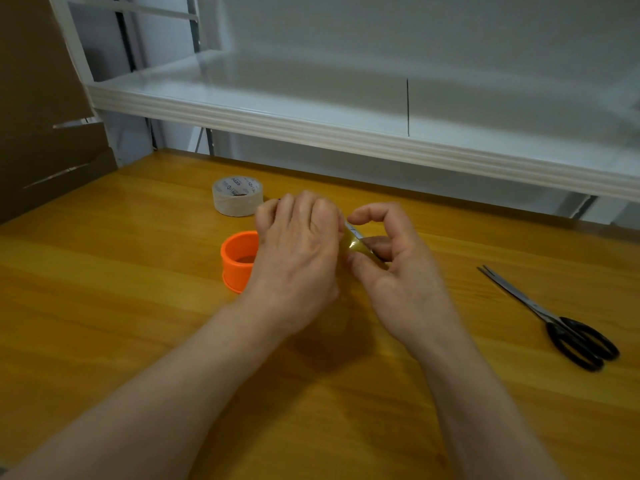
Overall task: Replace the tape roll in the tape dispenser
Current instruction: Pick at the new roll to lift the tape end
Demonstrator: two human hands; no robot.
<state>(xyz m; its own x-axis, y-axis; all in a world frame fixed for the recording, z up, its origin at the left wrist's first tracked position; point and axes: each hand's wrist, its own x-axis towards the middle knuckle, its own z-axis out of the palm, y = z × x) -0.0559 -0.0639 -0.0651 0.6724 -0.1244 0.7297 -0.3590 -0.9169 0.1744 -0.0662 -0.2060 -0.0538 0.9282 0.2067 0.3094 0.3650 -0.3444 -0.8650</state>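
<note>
Both hands meet over the middle of the wooden table. My left hand curls over a tape roll that it almost wholly hides. My right hand pinches a strip of clear, yellowish tape that runs from under the left hand. An orange ring-shaped dispenser part stands on the table just left of my left hand, partly hidden by it. A white, nearly used-up tape roll lies flat behind it.
Black-handled scissors lie shut on the table at the right. A white shelf overhangs the table's far edge. Brown cardboard leans at the far left.
</note>
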